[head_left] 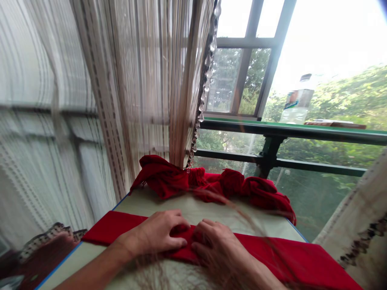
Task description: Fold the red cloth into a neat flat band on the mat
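A long red scarf (272, 257), folded into a flat, narrow band, lies across the pale table (145, 201). My left hand (165, 231) rests on its middle, fingers bent and thumb apart from them. Close beside it, my right hand (211, 241) touches the same scarf with loosely curved fingers, its thumb a little below them. A small gap separates the two hands. Loose strands of hair blur the near part of the view and cross my right hand. Along the far table edge lies a crumpled red cloth heap (169, 177), with what looks like fringe.
A striped string curtain (151, 80) with clear beads hangs behind the table on the left. Beyond the table runs a dark railing (236, 125), with a clear bottle (298, 100) and a flat brown item (335, 123) on its green ledge. Another curtain (356, 205) hangs at right.
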Available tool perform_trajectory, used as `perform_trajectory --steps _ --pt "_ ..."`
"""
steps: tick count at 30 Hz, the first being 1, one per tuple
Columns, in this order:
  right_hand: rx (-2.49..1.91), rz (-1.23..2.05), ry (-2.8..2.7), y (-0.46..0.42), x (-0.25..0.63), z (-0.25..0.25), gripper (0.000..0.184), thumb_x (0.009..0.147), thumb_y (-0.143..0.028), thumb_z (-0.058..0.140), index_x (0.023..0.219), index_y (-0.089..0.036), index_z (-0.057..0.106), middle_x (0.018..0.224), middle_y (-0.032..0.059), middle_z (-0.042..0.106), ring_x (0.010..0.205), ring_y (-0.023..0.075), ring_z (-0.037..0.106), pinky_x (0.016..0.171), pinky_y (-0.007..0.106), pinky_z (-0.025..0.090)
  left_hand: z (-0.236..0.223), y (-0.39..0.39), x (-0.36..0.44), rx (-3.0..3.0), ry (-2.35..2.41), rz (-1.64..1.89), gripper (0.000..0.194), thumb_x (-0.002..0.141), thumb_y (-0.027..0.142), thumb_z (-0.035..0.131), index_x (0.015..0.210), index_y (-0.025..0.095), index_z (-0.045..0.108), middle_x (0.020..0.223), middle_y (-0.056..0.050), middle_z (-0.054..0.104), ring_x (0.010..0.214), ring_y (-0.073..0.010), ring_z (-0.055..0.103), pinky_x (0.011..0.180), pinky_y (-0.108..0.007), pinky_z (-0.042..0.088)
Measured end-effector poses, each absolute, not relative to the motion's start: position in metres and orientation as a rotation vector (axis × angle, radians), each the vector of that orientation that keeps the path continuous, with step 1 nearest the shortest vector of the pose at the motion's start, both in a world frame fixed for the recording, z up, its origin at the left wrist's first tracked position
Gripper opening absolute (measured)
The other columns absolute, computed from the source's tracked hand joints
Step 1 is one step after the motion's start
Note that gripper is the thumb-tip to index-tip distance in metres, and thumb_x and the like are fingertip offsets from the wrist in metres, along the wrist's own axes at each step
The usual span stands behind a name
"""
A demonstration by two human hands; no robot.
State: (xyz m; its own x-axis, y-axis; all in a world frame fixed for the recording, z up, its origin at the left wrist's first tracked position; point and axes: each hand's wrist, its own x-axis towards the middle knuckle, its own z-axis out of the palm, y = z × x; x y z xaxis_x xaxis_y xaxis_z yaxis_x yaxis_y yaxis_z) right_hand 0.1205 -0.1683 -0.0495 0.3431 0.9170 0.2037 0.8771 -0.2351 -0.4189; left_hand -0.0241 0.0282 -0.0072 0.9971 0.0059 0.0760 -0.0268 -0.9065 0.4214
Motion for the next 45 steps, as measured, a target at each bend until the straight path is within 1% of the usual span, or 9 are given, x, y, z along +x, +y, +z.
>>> perform_trajectory --steps 4,8,14,18,23,27,36,42,45 --pt "-2.177 0.118 -1.555 -0.169 0.118 -0.048 0.021 0.086 -0.041 0.08 0.102 -0.028 0.075 0.1 0.0031 0.078 0.087 0.0257 0.07 0.077 0.035 0.044 -0.006 0.027 -0.027 2.682 -0.035 0.087 0.049 0.083 0.043 0.087 0.129 0.033 0.079 0.107 -0.001 0.067 0.091 -0.0221 0.068 0.076 -0.028 0.044" --pt "-2.186 0.139 -1.565 -0.169 0.117 -0.046 0.028 0.084 -0.047 0.083 0.104 -0.028 0.075 0.1 0.0026 0.077 0.088 0.0265 0.07 0.078 0.036 0.043 -0.006 0.028 -0.027 2.694 -0.012 0.069 0.052 0.082 0.046 0.089 0.132 0.034 0.078 0.108 -0.001 0.067 0.095 -0.0235 0.068 0.079 -0.029 0.045" --pt "-2.187 0.155 -1.569 -0.17 0.117 -0.043 0.026 0.085 -0.046 0.083 0.101 -0.028 0.075 0.1 0.0016 0.076 0.085 0.0249 0.068 0.075 0.034 0.041 -0.008 0.035 -0.024 2.698 0.007 0.111 0.036 0.094 0.038 0.075 0.129 0.028 0.08 0.114 -0.005 0.07 0.101 -0.0245 0.07 0.087 -0.03 0.049" --pt "-2.178 0.17 -1.578 -0.172 0.116 -0.043 0.026 0.085 -0.045 0.083 0.104 -0.029 0.076 0.101 0.0014 0.076 0.085 0.0246 0.068 0.074 0.034 0.041 -0.015 0.05 -0.021 2.694 0.071 0.187 0.033 0.094 0.032 0.072 0.124 0.021 0.081 0.118 -0.009 0.072 0.109 -0.0272 0.069 0.098 -0.034 0.049" --pt "-2.163 0.162 -1.586 -0.171 0.117 -0.042 0.03 0.085 -0.045 0.083 0.11 -0.029 0.077 0.101 0.0026 0.076 0.085 0.025 0.069 0.076 0.035 0.043 -0.022 0.07 -0.018 2.627 0.108 0.213 0.023 0.095 0.033 0.069 0.107 0.018 0.083 0.106 -0.008 0.074 0.097 -0.0241 0.071 0.088 -0.031 0.051" --pt "-2.143 0.119 -1.572 -0.17 0.117 -0.04 0.019 0.089 -0.039 0.08 0.105 -0.03 0.078 0.102 0.0028 0.075 0.091 0.0257 0.068 0.083 0.036 0.046 -0.025 0.074 -0.017 2.624 0.107 0.226 0.02 0.094 0.033 0.069 0.098 0.019 0.082 0.099 -0.006 0.076 0.092 -0.0226 0.071 0.083 -0.029 0.049" --pt "-2.107 0.074 -1.562 -0.17 0.116 -0.042 0.017 0.088 -0.036 0.083 0.103 -0.031 0.078 0.104 0.0024 0.073 0.101 0.0282 0.067 0.093 0.042 0.046 -0.028 0.076 -0.016 2.611 0.091 0.244 0.02 0.094 0.035 0.069 0.096 0.02 0.081 0.098 -0.005 0.077 0.092 -0.0221 0.071 0.083 -0.029 0.049" --pt "-2.065 0.089 -1.594 -0.171 0.117 -0.043 0.015 0.09 -0.04 0.08 0.103 -0.032 0.078 0.102 0.0019 0.073 0.094 0.0256 0.069 0.085 0.037 0.05 -0.028 0.076 -0.016 2.599 0.093 0.25 0.019 0.094 0.034 0.069 0.097 0.02 0.081 0.099 -0.005 0.077 0.091 -0.0216 0.071 0.082 -0.028 0.049" --pt "-2.054 0.069 -1.589 -0.171 0.117 -0.045 0.016 0.092 -0.036 0.077 0.108 -0.032 0.077 0.107 0.0024 0.073 0.098 0.0265 0.07 0.088 0.038 0.05 -0.028 0.075 -0.016 2.598 0.094 0.255 0.018 0.093 0.034 0.07 0.097 0.02 0.082 0.098 -0.004 0.077 0.091 -0.0215 0.071 0.082 -0.028 0.048"
